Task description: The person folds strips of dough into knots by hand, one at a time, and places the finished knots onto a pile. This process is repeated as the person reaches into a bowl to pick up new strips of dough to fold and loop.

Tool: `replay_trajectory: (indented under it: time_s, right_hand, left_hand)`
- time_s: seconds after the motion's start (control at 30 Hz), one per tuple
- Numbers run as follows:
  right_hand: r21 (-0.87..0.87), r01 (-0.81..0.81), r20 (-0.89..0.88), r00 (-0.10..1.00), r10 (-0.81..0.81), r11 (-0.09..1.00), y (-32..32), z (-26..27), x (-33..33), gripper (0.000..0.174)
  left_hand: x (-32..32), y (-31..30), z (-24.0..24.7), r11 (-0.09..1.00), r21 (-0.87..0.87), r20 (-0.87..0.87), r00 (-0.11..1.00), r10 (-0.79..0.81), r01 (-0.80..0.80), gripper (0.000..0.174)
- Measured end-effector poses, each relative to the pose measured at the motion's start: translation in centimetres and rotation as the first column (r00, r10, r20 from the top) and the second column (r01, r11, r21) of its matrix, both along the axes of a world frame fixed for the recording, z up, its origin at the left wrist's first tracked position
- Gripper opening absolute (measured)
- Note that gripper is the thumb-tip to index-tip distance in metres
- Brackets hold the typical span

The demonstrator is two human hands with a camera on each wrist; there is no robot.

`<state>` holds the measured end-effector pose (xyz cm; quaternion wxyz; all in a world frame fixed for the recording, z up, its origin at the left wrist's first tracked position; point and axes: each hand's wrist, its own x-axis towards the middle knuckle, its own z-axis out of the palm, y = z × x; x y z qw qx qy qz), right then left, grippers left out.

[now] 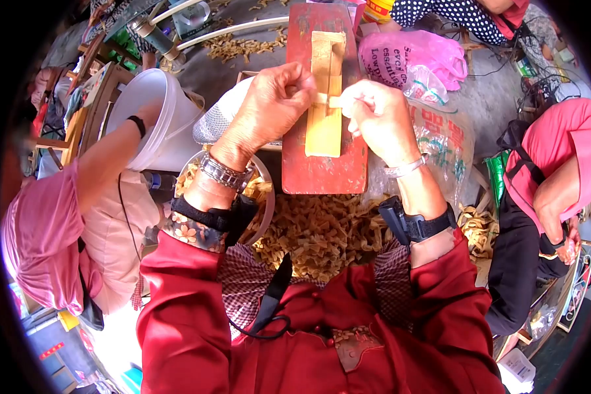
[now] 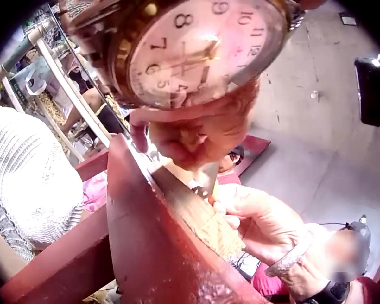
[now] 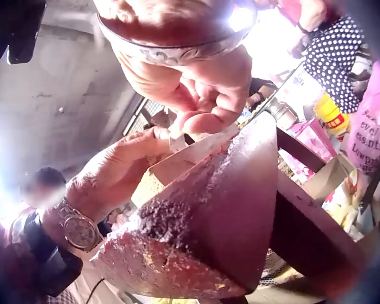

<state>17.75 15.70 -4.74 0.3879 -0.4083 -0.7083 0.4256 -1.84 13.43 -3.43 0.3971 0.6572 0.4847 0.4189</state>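
A long yellow wooden block (image 1: 324,134) with a lengthwise slot lies on a narrow red bench (image 1: 297,157). Across the block, between my hands, runs a short pale strip (image 1: 328,100). My left hand (image 1: 274,105), fingers curled, pinches its left end. The right hand (image 1: 382,118) pinches the other end between thumb and bent fingers. In the left wrist view the right hand (image 2: 266,221) is low beside the wooden block (image 2: 199,218); my curled left fingers hide most of the strip. From the right wrist, the left hand (image 3: 123,164) shows across the block (image 3: 155,180).
Tan folded strips (image 1: 322,230) are heaped below the bench, some in a basin (image 1: 269,210) to the left. A white bucket (image 1: 154,125) stands farther left, with a person reaching in. Plastic bags (image 1: 407,59) lie right of the bench. Another person (image 1: 551,177) sits at right.
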Motion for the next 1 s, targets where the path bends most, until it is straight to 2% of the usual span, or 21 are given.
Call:
replay_trajectory:
  time_s: [0.1, 0.13, 0.17, 0.27, 0.3, 0.37, 0.4, 0.43, 0.5, 0.57, 0.63, 0.7, 0.77, 0.83, 0.9, 0.97, 1.0]
  right_hand:
    - [-0.168, 0.068, -0.161, 0.982, -0.096, 0.983, -0.4, 0.2, 0.9, 0.015]
    - [-0.157, 0.141, -0.165, 0.972, -0.167, 0.978, 0.0, 0.3, 1.2, 0.015]
    - [-0.218, 0.163, -0.208, 0.955, -0.209, 0.962, 0.8, 0.2, 1.8, 0.014]
    - [-0.211, 0.257, -0.160, 0.943, -0.293, 0.943, 2.4, -0.8, 3.0, 0.018]
    - [-0.262, 0.212, -0.171, 0.950, -0.262, 0.942, 2.9, -1.4, 3.1, 0.023]
    - [-0.169, 0.149, -0.097, 0.981, -0.167, 0.974, 3.1, -2.5, 3.4, 0.028]
    - [-0.084, 0.115, 0.027, 0.993, -0.113, 0.990, 3.7, -3.1, 4.0, 0.031]
    - [-0.202, 0.162, -0.057, 0.983, -0.177, 0.966, 2.5, -1.9, 3.7, 0.027]
    - [-0.288, 0.197, -0.040, 0.975, -0.217, 0.937, 2.4, -1.2, 4.8, 0.022]
    - [-0.246, 0.238, -0.010, 0.969, -0.248, 0.940, 3.0, -2.8, 6.3, 0.018]
    - [-0.291, 0.208, 0.161, 0.973, -0.167, 0.934, 1.9, -3.4, 7.8, 0.018]
    - [-0.304, 0.198, 0.297, 0.949, -0.105, 0.932, 0.5, -4.3, 8.9, 0.017]
    - [-0.297, 0.191, 0.350, 0.933, -0.079, 0.936, -1.1, -7.5, 10.5, 0.015]
    - [-0.296, 0.101, 0.549, 0.831, 0.083, 0.950, -2.2, -13.3, 13.2, 0.016]
    - [-0.513, 0.122, 0.619, 0.739, 0.267, 0.850, -5.3, -16.2, 13.2, 0.017]
    - [-0.508, 0.031, 0.655, 0.664, 0.362, 0.861, -8.4, -20.3, 14.5, 0.015]
    - [-0.426, -0.040, 0.738, 0.563, 0.372, 0.904, -9.8, -22.3, 14.9, 0.014]
  left_hand:
    - [-1.1, -0.5, 0.0, 0.989, -0.046, -0.073, 0.988, 0.139, -0.142, 0.002]
    - [-1.2, -0.8, 0.4, 0.991, -0.046, -0.040, 0.991, 0.127, -0.129, 0.002]
    - [-1.3, -1.3, 1.0, 0.991, -0.080, 0.002, 0.994, 0.109, -0.108, 0.003]
    - [-0.9, -3.0, 3.1, 0.994, -0.105, 0.037, 0.999, -0.001, 0.004, 0.004]
    - [-0.6, -3.6, 3.5, 0.993, -0.116, 0.044, 0.999, -0.013, 0.018, 0.004]
    - [-0.5, -4.9, 3.8, 0.988, -0.151, 0.072, 0.997, -0.010, 0.021, 0.005]
    - [-0.4, -5.7, 3.8, 0.985, -0.174, 0.116, 0.993, -0.001, 0.021, 0.007]
    - [-0.3, -6.5, 3.7, 0.978, -0.207, 0.164, 0.986, 0.011, 0.023, 0.008]
    - [-0.5, -8.1, 3.6, 0.973, -0.229, 0.148, 0.989, -0.006, 0.040, 0.009]
    - [-0.9, -9.1, 3.2, 0.969, -0.231, 0.088, 0.994, -0.067, 0.086, 0.007]
    - [-0.6, -9.8, 3.4, 0.958, -0.243, 0.066, 0.988, -0.141, 0.153, 0.004]
    - [-0.8, -10.0, 3.3, 0.929, -0.288, 0.009, 0.971, -0.240, 0.233, 0.010]
    - [-0.3, -10.9, 3.0, 0.920, -0.299, 0.040, 0.966, -0.254, 0.255, 0.009]
    - [0.3, -12.0, 2.7, 0.920, -0.321, 0.010, 0.973, -0.232, 0.223, 0.007]
    - [0.9, -13.2, 1.4, 0.905, -0.335, 0.105, 0.965, -0.239, 0.261, 0.006]
    - [1.4, -14.0, 1.0, 0.912, -0.363, -0.143, 0.956, -0.256, 0.190, 0.004]
    - [1.7, -14.3, 0.7, 0.924, -0.349, -0.231, 0.941, -0.247, 0.157, 0.004]
